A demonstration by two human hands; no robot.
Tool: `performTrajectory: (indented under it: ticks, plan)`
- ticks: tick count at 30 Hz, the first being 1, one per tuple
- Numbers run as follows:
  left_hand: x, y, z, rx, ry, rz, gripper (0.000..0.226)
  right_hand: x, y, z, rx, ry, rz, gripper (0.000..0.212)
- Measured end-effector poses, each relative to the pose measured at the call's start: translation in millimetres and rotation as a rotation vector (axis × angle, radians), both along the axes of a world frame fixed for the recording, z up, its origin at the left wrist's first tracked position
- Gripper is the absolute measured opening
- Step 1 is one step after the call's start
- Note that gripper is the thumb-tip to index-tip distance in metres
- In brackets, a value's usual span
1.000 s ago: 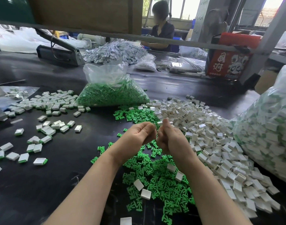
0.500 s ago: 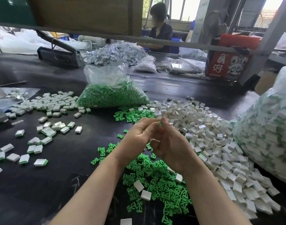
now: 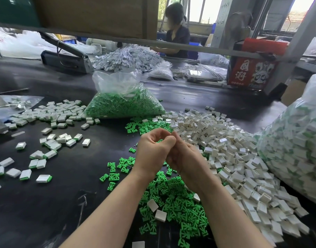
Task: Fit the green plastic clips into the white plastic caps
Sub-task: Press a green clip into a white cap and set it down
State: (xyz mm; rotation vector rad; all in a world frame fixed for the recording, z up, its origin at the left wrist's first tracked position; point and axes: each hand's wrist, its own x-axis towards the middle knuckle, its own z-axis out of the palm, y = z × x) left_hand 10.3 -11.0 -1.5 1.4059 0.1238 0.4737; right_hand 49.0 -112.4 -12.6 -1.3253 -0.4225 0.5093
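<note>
1. Left hand [image 3: 154, 154] raised over the black table [image 3: 46, 212], forearm coming in from the lower left, back of the hand toward the camera, fingers curled inward with the thumb arched over them.
2. Right hand [image 3: 186, 161] pressed against the left, forearm coming in from the lower right, fingers bent toward the left palm.
3. Whether either hand grips a part: cannot tell, fingertips hidden behind the knuckles.
4. Loose green clips [image 3: 173, 199] heaped on the table directly beneath both wrists.
5. White caps [image 3: 230, 154] piled just right of the hands.
6. Finished caps with green edges [image 3: 51, 115] scattered well apart to the left.
7. Clear bag of green clips [image 3: 123, 104] behind the hands.
</note>
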Motion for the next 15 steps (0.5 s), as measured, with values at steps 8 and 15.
performTrajectory:
  ticks: [8, 15]
  plan:
    - [-0.7, -9.4, 1.4, -0.174, 0.045, -0.009, 0.017, -0.3, -0.3, -0.9, -0.006, -0.069, -0.059, 0.041]
    - [-0.1, -7.7, -0.6, -0.271, 0.037, -0.084, 0.04, -1.9, 3.3, -3.6, 0.011, -0.135, -0.126, 0.047]
